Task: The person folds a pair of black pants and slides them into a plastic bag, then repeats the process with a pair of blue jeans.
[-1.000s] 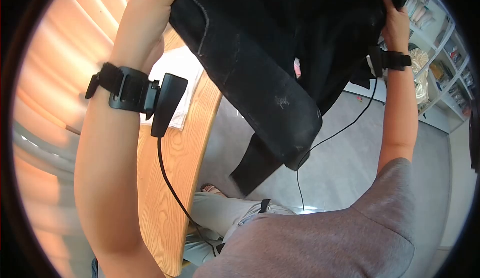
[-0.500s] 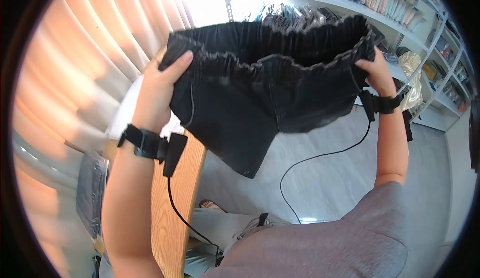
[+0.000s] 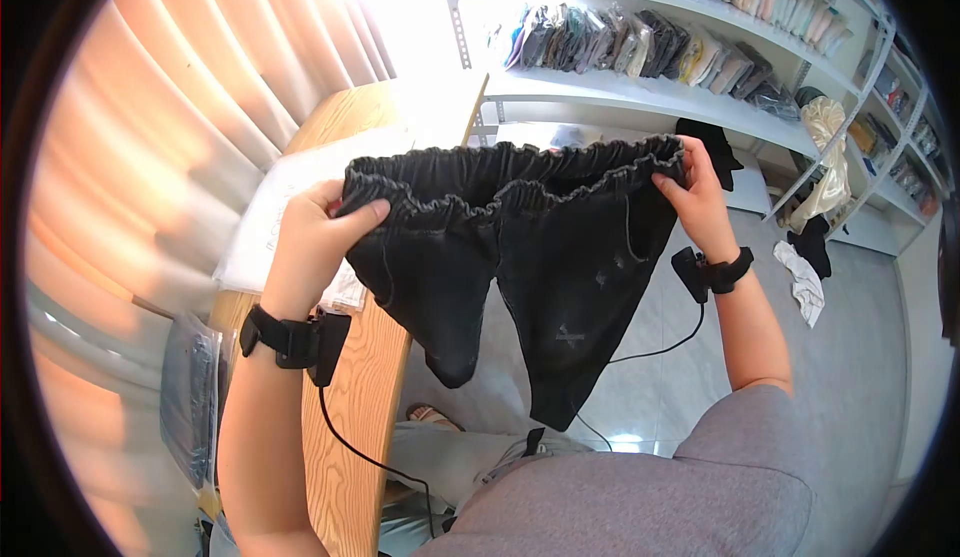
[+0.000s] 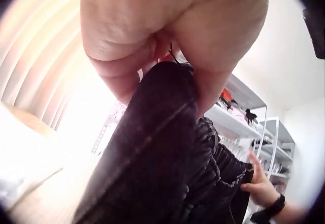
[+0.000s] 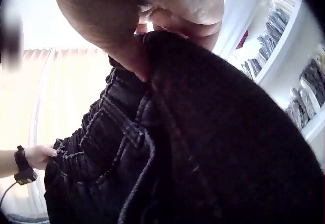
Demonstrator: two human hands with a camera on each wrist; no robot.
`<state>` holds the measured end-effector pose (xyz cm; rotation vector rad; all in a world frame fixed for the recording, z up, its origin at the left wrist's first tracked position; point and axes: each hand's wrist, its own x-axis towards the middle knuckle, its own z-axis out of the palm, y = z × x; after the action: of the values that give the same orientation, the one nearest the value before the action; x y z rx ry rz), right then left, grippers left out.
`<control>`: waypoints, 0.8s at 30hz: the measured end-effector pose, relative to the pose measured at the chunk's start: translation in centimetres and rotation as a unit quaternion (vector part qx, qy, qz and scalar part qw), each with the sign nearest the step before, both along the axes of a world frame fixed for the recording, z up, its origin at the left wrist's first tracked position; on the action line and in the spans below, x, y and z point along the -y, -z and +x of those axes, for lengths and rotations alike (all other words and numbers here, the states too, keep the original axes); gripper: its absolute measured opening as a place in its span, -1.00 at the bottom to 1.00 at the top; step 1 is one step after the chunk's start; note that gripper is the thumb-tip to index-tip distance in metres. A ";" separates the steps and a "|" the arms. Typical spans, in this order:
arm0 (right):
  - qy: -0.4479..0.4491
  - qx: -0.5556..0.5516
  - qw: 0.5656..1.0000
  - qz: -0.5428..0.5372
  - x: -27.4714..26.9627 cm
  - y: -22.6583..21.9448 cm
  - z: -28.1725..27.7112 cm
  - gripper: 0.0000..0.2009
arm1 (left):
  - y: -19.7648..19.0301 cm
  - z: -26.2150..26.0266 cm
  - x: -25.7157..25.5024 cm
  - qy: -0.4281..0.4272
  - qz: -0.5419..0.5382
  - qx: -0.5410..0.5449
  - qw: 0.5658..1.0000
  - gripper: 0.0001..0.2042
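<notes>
A pair of black trousers (image 3: 570, 267) with a gathered elastic waistband hangs in the air in front of the person, its waist opening turned up. My left hand (image 3: 315, 242) pinches one side of the waistband, thumb on the near face. At the opposite side, my right hand (image 3: 705, 207) grips the band with its thumb in front. In the left wrist view, dark cloth (image 4: 152, 143) drops from between thumb and fingers. Pale stitching runs down the trousers (image 5: 142, 148) in the right wrist view. The lower legs hang foreshortened.
Left of the trousers stands a wooden table (image 3: 350, 437) with white plastic packaging (image 3: 270, 227) on it. Behind are metal shelves (image 3: 640, 87) full of bagged clothes. A white cloth (image 3: 800, 282) lies on the floor at right. Curtains (image 3: 150, 157) line the left side.
The trousers came down from high in view, their legs swinging, and the waistband now sits lower and nearer. Both hands kept hold of the band; the right moved slightly left.
</notes>
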<state>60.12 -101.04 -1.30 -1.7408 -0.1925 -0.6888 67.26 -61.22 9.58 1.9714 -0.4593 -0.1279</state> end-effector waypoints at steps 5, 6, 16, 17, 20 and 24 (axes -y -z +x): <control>0.039 0.086 0.946 -0.311 -1.6 -2.0 -0.7 -0.47 | -0.4 -1.7 -0.8 0.000 0.179 0.107 0.978 -0.48; 0.019 0.060 0.939 -0.338 -1.7 -2.3 -0.8 -0.49 | -0.1 -1.6 -1.2 0.033 0.156 0.089 0.983 -0.49; -0.034 0.006 0.927 -0.373 -0.4 -1.2 0.0 -0.79 | 1.2 -0.6 -2.9 0.057 0.214 0.044 0.974 -0.53; -0.066 0.041 0.938 -0.339 -0.3 -1.1 0.1 -0.78 | 1.7 -0.1 -3.4 0.057 0.198 0.011 0.979 -0.53; -0.139 -0.038 0.981 -0.129 0.0 -1.5 -0.6 -0.75 | 1.7 0.1 -3.6 0.061 0.134 -0.092 0.985 -0.62; -0.198 -0.127 0.971 0.033 2.2 -1.4 -1.6 -0.72 | 1.9 -0.8 -3.3 0.045 0.036 -0.135 0.989 -0.58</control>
<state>58.55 -103.21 0.12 -1.6435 -0.3236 -0.1778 66.47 -57.88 7.70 1.9682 -0.3701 -0.4692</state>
